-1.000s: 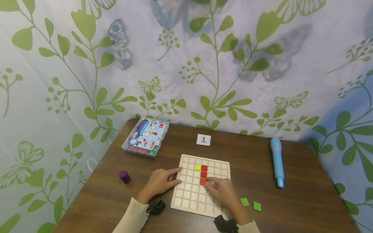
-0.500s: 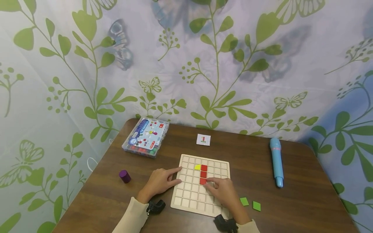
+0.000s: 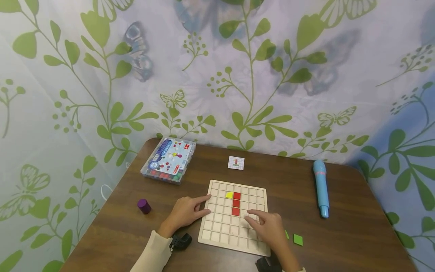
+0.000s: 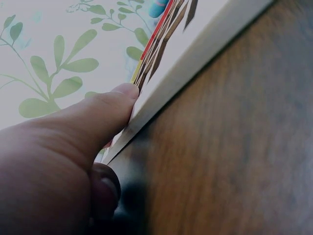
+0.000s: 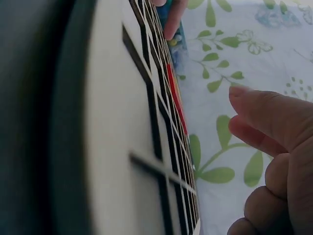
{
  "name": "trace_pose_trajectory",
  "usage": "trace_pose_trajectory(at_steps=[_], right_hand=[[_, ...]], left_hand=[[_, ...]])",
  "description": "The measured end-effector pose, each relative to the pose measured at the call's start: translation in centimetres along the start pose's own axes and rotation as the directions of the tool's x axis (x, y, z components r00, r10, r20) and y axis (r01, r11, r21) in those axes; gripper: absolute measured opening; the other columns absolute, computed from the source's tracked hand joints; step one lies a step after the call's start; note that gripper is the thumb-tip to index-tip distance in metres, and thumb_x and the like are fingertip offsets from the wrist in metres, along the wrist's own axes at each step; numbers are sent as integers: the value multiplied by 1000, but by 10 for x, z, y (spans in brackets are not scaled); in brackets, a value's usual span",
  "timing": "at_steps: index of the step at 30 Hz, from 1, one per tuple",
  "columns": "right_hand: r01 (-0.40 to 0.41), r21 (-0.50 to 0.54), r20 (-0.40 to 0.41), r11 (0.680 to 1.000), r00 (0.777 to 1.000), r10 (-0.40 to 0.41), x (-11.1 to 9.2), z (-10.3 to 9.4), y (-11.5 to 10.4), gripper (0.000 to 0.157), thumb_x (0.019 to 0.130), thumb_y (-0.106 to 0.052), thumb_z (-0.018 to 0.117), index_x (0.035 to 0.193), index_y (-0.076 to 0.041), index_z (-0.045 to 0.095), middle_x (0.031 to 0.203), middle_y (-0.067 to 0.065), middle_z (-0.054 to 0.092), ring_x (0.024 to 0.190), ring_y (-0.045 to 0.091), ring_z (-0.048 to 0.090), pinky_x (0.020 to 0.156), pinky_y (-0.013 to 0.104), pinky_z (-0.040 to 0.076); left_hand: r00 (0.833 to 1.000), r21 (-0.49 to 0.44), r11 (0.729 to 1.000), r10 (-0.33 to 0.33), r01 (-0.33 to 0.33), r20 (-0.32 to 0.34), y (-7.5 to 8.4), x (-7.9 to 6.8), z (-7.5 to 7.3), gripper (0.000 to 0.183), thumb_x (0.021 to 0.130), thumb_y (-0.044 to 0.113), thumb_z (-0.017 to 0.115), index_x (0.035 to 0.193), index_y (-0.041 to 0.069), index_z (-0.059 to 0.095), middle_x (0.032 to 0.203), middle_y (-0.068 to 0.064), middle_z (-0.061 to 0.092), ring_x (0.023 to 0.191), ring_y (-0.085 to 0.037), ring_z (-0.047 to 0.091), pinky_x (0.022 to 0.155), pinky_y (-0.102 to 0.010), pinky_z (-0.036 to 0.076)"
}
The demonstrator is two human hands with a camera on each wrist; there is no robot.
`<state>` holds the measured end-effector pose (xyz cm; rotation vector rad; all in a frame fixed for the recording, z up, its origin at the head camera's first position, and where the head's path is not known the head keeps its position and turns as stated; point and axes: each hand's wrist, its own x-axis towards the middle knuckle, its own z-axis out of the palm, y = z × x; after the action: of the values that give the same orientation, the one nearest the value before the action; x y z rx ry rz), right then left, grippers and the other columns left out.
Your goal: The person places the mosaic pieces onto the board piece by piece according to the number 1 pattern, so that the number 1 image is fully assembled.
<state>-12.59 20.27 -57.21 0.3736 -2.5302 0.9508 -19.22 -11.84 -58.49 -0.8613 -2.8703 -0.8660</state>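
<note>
A pale wooden grid board (image 3: 224,237) lies on the table. Three red square tiles (image 3: 236,203) form a column in its grid, with a yellow rounded tile (image 3: 229,195) left of the top one. My left hand (image 3: 186,211) touches the board's left edge, forefinger and thumb stretched out; in the left wrist view its thumb (image 4: 110,105) lies against the rim. Over the board's right half hovers my right hand (image 3: 270,228), thumb and forefinger apart with nothing between them. Beside it on the table are two green square tiles (image 3: 298,240), one partly hidden by the hand.
Behind the board lies a small pattern card (image 3: 236,163). A clear plastic case (image 3: 168,160) of coloured parts is at the back left, with a purple cylinder (image 3: 144,206) nearer. On the right lies a blue microphone (image 3: 321,189). A leaf-patterned curtain (image 3: 217,75) hangs behind.
My right hand has left the lowest red tile and drawn back to the right, its thumb and forefinger spread. It now covers part of one green tile. The left hand stays put.
</note>
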Motion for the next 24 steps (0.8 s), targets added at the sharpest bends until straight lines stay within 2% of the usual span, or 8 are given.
trace_pose_trajectory(at_steps=[5,11,16,21,24], right_hand=[[29,12,-109,1000,994,-27,-16,-12,7,24,69,-18,95,90,-20,83,55,-27,23,53,-12,16,44,15,19],[20,13,-185,1000,983,-18,-37,-32,19,27,68,-14,96,91,-20,83,52,-23,26,52,-13,16,42,14,20],[-90,-12,-222,996,971,85,-55,-45,26,31,66,-13,97,94,-17,83,51,-23,25,49,-11,16,41,15,20],[-250,-50,-190,967,953,236,-70,-51,28,30,68,-18,97,94,-17,83,50,-22,28,46,-6,21,42,17,22],[-291,-120,-170,949,948,269,-75,-53,29,28,69,-22,96,93,-18,83,50,-23,27,46,-4,22,43,19,23]], left_hand=[[1000,-3,1000,-5,5,6,1,0,-1,53,94,50,70,141,26,65,55,17,40,47,0,29,50,-22,23],[1000,-6,1000,-4,4,6,2,0,-1,53,94,50,70,141,26,65,55,17,40,47,0,28,50,-22,23],[1000,-11,1000,-3,4,7,2,-1,0,53,95,50,70,141,26,65,55,17,40,47,0,29,50,-22,23],[1000,-3,1000,-4,4,8,1,-1,0,53,95,50,70,142,26,64,54,17,40,46,0,28,49,-22,23],[1000,-2,1000,-7,7,9,1,0,0,53,95,50,70,142,26,64,55,17,40,46,0,27,50,-22,23]])
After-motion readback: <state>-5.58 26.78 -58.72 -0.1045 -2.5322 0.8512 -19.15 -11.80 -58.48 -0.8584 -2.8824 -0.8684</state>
